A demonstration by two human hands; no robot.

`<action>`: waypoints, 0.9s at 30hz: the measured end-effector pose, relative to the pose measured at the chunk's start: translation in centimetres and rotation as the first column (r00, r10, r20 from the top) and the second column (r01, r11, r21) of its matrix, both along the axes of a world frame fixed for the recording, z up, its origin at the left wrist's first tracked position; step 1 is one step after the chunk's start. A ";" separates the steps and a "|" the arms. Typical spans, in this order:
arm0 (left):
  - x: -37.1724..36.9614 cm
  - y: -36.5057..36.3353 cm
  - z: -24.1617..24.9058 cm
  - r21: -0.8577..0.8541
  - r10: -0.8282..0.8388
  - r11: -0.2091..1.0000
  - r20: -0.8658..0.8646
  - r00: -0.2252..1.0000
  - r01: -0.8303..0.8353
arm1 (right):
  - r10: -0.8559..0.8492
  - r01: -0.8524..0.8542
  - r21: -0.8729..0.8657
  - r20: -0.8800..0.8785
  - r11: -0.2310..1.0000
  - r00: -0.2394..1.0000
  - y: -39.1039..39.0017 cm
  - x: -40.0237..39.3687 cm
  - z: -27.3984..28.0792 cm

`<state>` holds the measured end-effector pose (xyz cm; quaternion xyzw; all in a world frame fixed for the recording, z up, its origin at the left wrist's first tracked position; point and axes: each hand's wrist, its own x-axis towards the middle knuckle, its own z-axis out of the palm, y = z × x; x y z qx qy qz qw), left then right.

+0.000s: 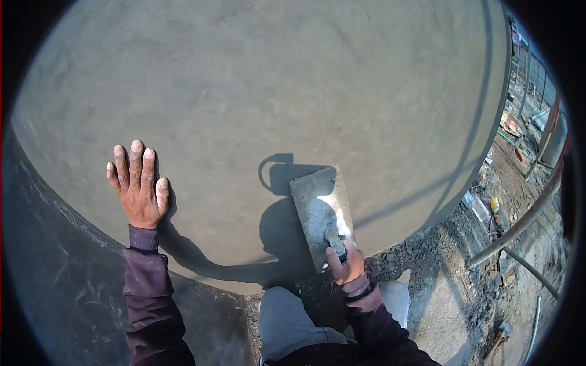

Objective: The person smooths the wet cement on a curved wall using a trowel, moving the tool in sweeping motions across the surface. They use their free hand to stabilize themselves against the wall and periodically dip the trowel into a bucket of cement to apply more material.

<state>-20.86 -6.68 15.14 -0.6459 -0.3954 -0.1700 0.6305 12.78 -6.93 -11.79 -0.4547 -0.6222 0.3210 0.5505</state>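
Note:
Smooth grey plaster covers the wall surface (366, 79) in front of me. My left hand (141, 189) lies flat against it at the left, fingers spread, with nothing in it. At the lower middle, my right hand (348, 263) is wrapped round the handle of a rectangular metal trowel (318, 207). The trowel's blade points up and slightly left, close to the plaster; whether it touches along its whole face I cannot tell. Grey smears and a bright patch of sunlight show on the blade.
A darker grey surface (61, 262) adjoins the plaster at the lower left. Rubble ground (452, 274) lies at the lower right, with a plastic bottle (477, 206), curved metal poles (519, 227) and debris. My knee (287, 323) is near the plaster's bottom edge.

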 end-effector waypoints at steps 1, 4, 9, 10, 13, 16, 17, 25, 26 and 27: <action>-0.1 -0.1 0.0 -0.004 0.008 1.000 0.001 1.000 -0.008 | -0.080 0.080 0.005 0.072 0.997 0.994 0.5 -0.9 -1.1; -0.2 -0.1 0.0 -0.014 0.014 1.000 0.002 1.000 -0.014 | -0.110 0.105 -0.113 -0.040 0.988 0.993 -0.3 -2.8 -7.0; -0.1 0.0 0.0 0.000 0.000 1.000 0.006 1.000 0.000 | -0.095 0.099 0.048 -0.072 0.994 0.993 -3.1 -1.4 -6.2; -0.1 -0.1 0.0 -0.001 0.001 1.000 0.006 1.000 -0.001 | -0.080 0.089 0.061 -0.149 0.994 0.986 -2.9 -1.5 -2.4; 0.0 -0.1 0.0 -0.004 -0.011 1.000 0.010 1.000 0.011 | -0.074 0.075 0.047 -0.014 0.996 0.997 -0.6 -2.1 4.5; -0.1 0.0 0.0 -0.007 -0.012 1.000 -0.006 1.000 0.012 | -0.101 0.107 -0.057 0.101 0.993 0.990 -1.7 -2.5 0.8; 0.0 0.2 0.1 -0.001 -0.029 1.000 -0.001 1.000 0.029 | -0.129 0.142 -0.083 0.150 0.986 0.980 -2.3 -2.6 -2.4; -0.1 0.1 -0.1 0.006 -0.035 0.999 -0.003 0.999 0.035 | -0.279 0.281 0.005 -0.099 0.960 0.955 -1.4 1.8 -5.9; -0.1 0.2 -0.1 0.009 -0.028 1.000 -0.003 1.000 0.028 | -0.324 0.329 0.030 -0.102 0.944 0.940 -0.6 2.0 -4.8; 0.0 0.2 -0.1 0.011 -0.027 1.000 -0.006 1.000 0.027 | -0.279 0.276 -0.049 -0.090 0.960 0.956 0.2 1.9 -6.6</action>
